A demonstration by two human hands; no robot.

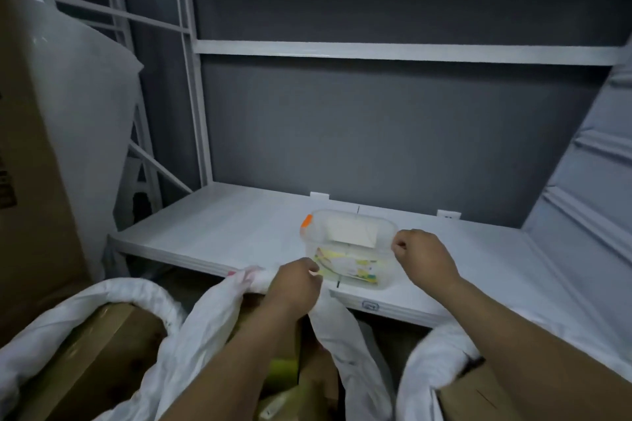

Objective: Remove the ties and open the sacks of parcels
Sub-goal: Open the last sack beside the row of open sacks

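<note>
Gripping the sack (pixel 212 313), left hand (pixel 295 287) sits below-left of right hand (pixel 424 256).

Of the person only two arms show, entering from the near edge. The left hand (pixel 295 287) and the right hand (pixel 422 255) are bare; their backs and knuckles are the parts that show. The left forearm (pixel 239 352) is bare along all its visible length, slim at the wrist and wider nearer the camera. The right forearm (pixel 530 335) is bare too and looks the broader of the two, filling the near right corner, its outline slightly blurred.
</note>
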